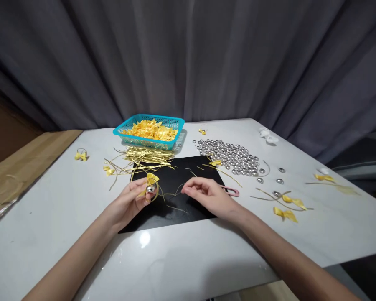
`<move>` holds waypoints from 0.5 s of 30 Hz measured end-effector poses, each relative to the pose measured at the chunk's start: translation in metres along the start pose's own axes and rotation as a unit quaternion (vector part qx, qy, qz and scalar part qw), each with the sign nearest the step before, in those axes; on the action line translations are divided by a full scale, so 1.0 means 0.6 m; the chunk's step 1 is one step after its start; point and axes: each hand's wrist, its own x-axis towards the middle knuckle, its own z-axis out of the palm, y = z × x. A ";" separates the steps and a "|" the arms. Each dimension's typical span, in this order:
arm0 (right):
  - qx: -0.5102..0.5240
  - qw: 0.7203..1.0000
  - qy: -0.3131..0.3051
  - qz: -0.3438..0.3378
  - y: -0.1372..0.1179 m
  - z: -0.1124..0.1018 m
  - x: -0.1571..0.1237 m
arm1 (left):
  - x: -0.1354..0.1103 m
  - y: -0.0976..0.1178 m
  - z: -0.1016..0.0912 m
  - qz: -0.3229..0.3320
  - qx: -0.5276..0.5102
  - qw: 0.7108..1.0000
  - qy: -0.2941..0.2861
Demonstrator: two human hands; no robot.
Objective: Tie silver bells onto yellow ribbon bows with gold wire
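Note:
Above the black mat (172, 221), my left hand (128, 200) pinches a small silver bell (150, 189) with a yellow ribbon bow (152, 179) and a loop of gold cord on it. A thin gold thread (167, 194) runs from the bell towards my right hand (207, 194). The fingertips of my right hand are pinched together on that thread's end. A pink looped handle (232, 191) shows behind my right wrist; the rest of that tool is hidden, and I cannot tell whether the hand touches it.
A blue basket (117, 131) full of yellow bows stands at the back, with gold cords (148, 154) in front. Silver bells (228, 156) are heaped at the back right. Loose bows (285, 214) and cords lie right; finished-looking bow loops (80, 156) lie left and behind. White crumpled material (268, 136) lies far right.

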 end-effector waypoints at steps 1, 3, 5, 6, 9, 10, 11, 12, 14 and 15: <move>0.028 0.999 -0.003 0.019 0.001 0.009 0.000 | 0.001 -0.005 0.000 -0.006 -0.007 1.000 -0.001; 0.097 0.993 -0.023 0.060 0.004 0.030 0.000 | 0.002 -0.015 0.002 -0.020 -0.020 1.000 -0.005; 0.158 0.984 -0.033 0.077 0.005 0.052 -0.001 | 0.001 -0.023 0.004 -0.030 -0.036 0.999 0.005; 0.180 0.980 -0.033 0.081 0.005 0.062 -0.001 | 0.001 -0.026 0.005 -0.033 -0.043 0.998 0.014; 0.244 0.964 -0.006 0.108 -0.001 0.080 0.003 | 0.002 -0.031 0.005 -0.029 -0.043 0.998 0.042; 0.271 0.955 0.018 0.120 -0.005 0.084 0.007 | 0.003 -0.032 0.005 -0.025 -0.033 0.998 0.041; 0.300 0.944 0.041 0.134 -0.010 0.087 0.012 | 0.004 -0.034 0.004 -0.021 -0.018 0.999 0.034; 0.328 0.931 0.057 0.150 -0.014 0.089 0.018 | 0.006 -0.036 0.004 -0.018 0.004 0.999 0.026; 0.374 0.906 0.060 0.189 -0.022 0.094 0.032 | 0.008 -0.041 0.004 -0.010 0.061 0.998 0.011; 0.390 0.895 0.049 0.210 -0.024 0.096 0.039 | 0.009 -0.043 0.004 -0.005 0.095 0.995 0.007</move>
